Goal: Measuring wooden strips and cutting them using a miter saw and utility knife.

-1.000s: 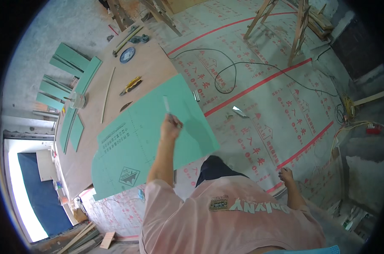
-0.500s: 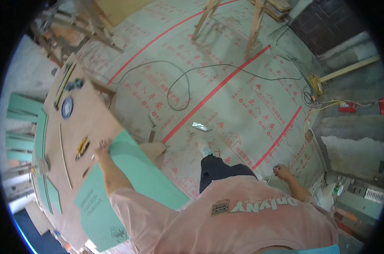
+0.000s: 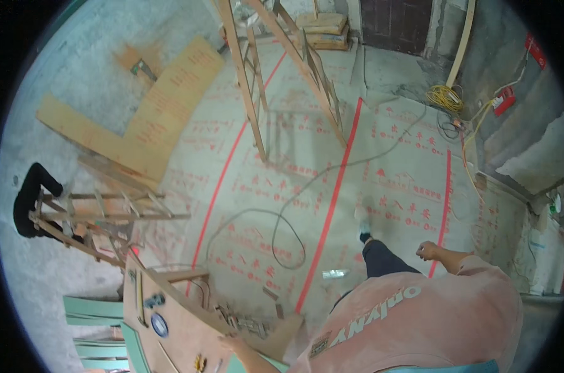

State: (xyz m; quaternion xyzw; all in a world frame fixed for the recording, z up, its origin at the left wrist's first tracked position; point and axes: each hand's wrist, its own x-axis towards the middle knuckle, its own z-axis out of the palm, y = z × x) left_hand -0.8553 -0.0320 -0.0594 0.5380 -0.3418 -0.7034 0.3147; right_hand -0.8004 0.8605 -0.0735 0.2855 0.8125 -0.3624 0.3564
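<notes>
At the edge of a brown wooden work table point(image 3: 189, 320), my left hand point(image 3: 232, 344) rests with its fingers stretched out, beside a green board point(image 3: 276, 363) that shows only in part past my forearm. A yellow and black tool point(image 3: 200, 363) lies on the table to the left of that hand. My right hand point(image 3: 427, 250) hangs over the floor at my right side, fingers curled inward; whether anything small is inside them is hidden. Farther along the table are a round blue and white object point(image 3: 159, 325), a dark hand tool point(image 3: 153, 301) and a thin wooden strip point(image 3: 168, 357).
A grey cable point(image 3: 288, 208) loops across the covered floor point(image 3: 394, 180). A shiny metal piece point(image 3: 335, 273) lies near my foot. Wooden ladder legs point(image 3: 251, 105) stand ahead. At the left, a dark-clothed person point(image 3: 30, 199) is by another wooden ladder point(image 3: 108, 217). Yellow cord point(image 3: 445, 97) lies coiled far right.
My view has swung up and left, showing the wall, the ladders and the other person. My foot has stepped past the metal piece. My left hand has shifted to the table's edge.
</notes>
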